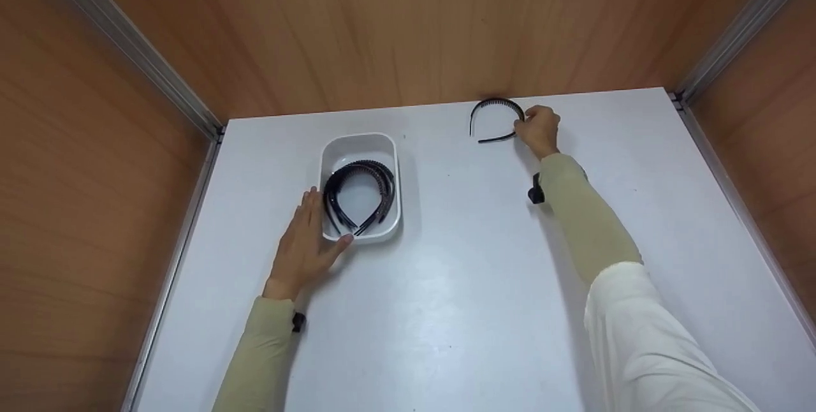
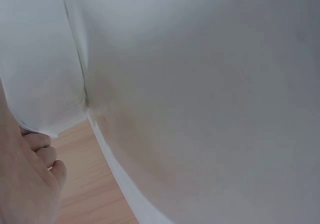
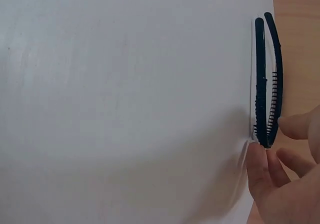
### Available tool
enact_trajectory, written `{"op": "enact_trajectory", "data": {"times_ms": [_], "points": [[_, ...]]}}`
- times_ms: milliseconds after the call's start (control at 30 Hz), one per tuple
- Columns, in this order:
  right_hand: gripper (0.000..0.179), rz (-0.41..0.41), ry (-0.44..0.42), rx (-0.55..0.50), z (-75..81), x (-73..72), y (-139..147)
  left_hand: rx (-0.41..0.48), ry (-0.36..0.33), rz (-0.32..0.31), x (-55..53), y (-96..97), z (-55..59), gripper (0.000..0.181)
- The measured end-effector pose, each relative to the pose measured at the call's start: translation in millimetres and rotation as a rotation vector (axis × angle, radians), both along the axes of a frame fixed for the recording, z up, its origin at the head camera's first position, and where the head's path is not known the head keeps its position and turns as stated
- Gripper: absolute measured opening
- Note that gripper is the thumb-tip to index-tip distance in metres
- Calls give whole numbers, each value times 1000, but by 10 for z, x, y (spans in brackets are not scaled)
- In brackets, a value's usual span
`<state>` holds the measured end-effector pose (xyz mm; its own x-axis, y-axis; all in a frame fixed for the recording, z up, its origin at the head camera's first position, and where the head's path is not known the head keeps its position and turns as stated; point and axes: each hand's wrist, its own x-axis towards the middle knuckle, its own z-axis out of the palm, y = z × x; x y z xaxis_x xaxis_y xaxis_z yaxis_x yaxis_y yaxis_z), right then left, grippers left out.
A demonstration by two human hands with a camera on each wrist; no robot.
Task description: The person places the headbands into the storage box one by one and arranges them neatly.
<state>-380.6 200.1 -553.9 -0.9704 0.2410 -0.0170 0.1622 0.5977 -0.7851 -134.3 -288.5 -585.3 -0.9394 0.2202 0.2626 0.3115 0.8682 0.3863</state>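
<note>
A black toothed headband (image 1: 499, 102) stands near the back edge of the table, right of centre. My right hand (image 1: 539, 129) pinches its right side between thumb and fingers; the right wrist view shows the headband (image 3: 261, 79) edge-on beside the fingertips. To the left sits a white plastic tub (image 1: 360, 139) with several black headbands (image 1: 357, 173) piled inside. My left hand (image 1: 306, 252) rests against the tub's near left corner, fingers straight along its side and thumb by the front rim. In the left wrist view, part of that hand (image 2: 32, 179) shows at the tub's side.
The tub and headband share a white tabletop (image 1: 440, 284). A wood-grain panel (image 1: 408, 29) rises along the back edge, with more panels at both sides. Metal rails (image 1: 172, 233) run along the table's sides.
</note>
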Motion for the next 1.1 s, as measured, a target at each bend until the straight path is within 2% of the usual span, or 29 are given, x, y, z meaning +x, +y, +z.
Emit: {"op": "enact_trajectory", "data": {"times_ms": [133,267,633,800,1100], "points": [[41,-16,-8,-8,-70,-9,3,-4,-17,-3,17,-1,-3,109],[43,-9,-34,-18,-93,-38,-42,1,-3,4,42,-35,24,108],[42,-36,-85,-36,-6,-14,-51,2,4,5,54,-50,10,108],[44,-53,-115,-66,28,-3,-25,6,11,4,39,-48,6,108],[39,-78,-184,-154,83,9,47,-3,-18,4,33,-24,5,109]]}}
